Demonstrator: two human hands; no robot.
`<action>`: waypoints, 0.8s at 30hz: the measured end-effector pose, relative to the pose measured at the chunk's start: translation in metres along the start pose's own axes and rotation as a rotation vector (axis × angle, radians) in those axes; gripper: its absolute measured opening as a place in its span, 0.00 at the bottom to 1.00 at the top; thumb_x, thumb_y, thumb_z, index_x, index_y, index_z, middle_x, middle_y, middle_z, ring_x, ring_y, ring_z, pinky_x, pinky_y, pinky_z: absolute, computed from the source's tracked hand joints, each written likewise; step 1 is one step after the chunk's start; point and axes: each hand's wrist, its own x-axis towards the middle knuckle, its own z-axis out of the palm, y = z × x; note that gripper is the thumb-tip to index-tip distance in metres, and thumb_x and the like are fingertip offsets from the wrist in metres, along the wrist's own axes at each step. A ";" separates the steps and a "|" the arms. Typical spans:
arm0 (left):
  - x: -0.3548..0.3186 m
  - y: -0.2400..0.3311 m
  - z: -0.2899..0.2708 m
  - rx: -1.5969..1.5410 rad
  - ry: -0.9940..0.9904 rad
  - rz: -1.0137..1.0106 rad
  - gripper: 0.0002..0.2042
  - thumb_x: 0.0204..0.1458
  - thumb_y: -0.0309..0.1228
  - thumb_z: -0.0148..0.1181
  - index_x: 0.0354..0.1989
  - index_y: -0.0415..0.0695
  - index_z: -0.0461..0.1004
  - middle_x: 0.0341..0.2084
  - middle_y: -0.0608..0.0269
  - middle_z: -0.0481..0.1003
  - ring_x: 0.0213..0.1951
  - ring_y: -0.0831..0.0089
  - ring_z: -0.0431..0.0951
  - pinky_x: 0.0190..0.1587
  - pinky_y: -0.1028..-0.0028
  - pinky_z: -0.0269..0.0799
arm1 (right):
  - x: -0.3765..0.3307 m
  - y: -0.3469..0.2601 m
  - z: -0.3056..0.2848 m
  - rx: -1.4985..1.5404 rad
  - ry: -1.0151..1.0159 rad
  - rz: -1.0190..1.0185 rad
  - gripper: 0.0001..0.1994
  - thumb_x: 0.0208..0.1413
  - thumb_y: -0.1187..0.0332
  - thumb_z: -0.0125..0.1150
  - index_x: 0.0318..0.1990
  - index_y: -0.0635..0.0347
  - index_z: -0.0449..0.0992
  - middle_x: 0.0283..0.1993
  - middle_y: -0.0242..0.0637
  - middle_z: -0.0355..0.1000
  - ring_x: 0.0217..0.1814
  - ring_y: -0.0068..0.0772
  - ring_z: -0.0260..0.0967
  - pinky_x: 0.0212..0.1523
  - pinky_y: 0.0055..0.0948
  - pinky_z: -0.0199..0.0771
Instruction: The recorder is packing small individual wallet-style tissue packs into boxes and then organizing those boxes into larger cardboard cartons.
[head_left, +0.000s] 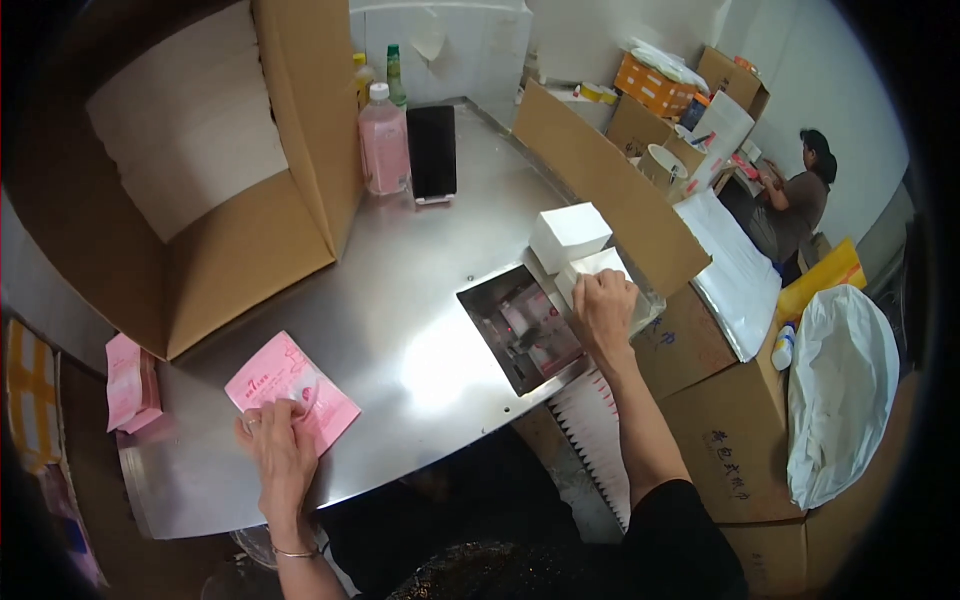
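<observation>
On the left part of the metal table lies a flat pink printed packet (pixel 318 408). My left hand (pixel 280 445) is on its lower edge, fingers curled over it and pressing on the film. At the table's right side, my right hand (pixel 607 308) grips the top of a white block (pixel 598 262) that looks like stacked folded tissue. Part of that block is hidden under my fingers. A second white block (pixel 570 235) stands just behind it. Beside my right hand, a rectangular opening (pixel 480 300) in the tabletop shows pinkish shapes below.
A large open carton (pixel 250 270) with white stacks inside stands at the left, near a pile of pink packets (pixel 133 385). Behind are a pink bottle (pixel 384 145) and a dark phone on a stand (pixel 432 155). Cartons (pixel 720 440) crowd the right; another person (pixel 800 195) sits beyond.
</observation>
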 end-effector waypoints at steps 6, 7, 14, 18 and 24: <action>0.008 0.071 -0.022 -0.272 0.086 0.243 0.13 0.57 0.21 0.52 0.51 0.39 0.71 0.41 0.49 0.74 0.46 0.51 0.72 0.52 0.61 0.68 | 0.009 0.006 -0.003 0.158 -0.040 0.053 0.06 0.52 0.74 0.60 0.37 0.63 0.77 0.37 0.42 0.70 0.45 0.45 0.67 0.45 0.44 0.64; 0.006 0.090 -0.013 -0.356 0.006 0.350 0.17 0.56 0.20 0.52 0.55 0.37 0.69 0.43 0.46 0.73 0.48 0.48 0.72 0.52 0.59 0.68 | 0.010 0.006 -0.009 0.196 0.013 0.058 0.09 0.50 0.75 0.59 0.40 0.64 0.77 0.39 0.44 0.71 0.46 0.46 0.68 0.46 0.46 0.65; 0.004 0.106 0.051 -0.441 -0.133 0.552 0.29 0.39 0.27 0.66 0.55 0.36 0.69 0.58 0.44 0.67 0.57 0.45 0.67 0.51 0.54 0.68 | -0.053 -0.116 -0.069 0.679 -0.176 -0.674 0.22 0.48 0.75 0.59 0.54 0.61 0.73 0.52 0.47 0.73 0.55 0.52 0.71 0.60 0.63 0.66; 0.003 0.121 0.050 -0.185 0.026 0.407 0.38 0.32 0.40 0.72 0.56 0.38 0.69 0.65 0.47 0.62 0.62 0.44 0.64 0.51 0.46 0.63 | -0.053 -0.139 -0.043 0.471 -0.115 -0.591 0.18 0.50 0.68 0.58 0.48 0.66 0.77 0.44 0.44 0.72 0.50 0.42 0.72 0.69 0.71 0.48; 0.013 0.123 0.059 -0.137 0.159 0.322 0.36 0.41 0.47 0.69 0.60 0.46 0.69 0.67 0.46 0.59 0.66 0.41 0.57 0.60 0.47 0.54 | -0.022 -0.162 -0.048 0.559 -0.296 -0.582 0.11 0.45 0.72 0.57 0.38 0.66 0.76 0.34 0.47 0.72 0.44 0.47 0.72 0.67 0.66 0.52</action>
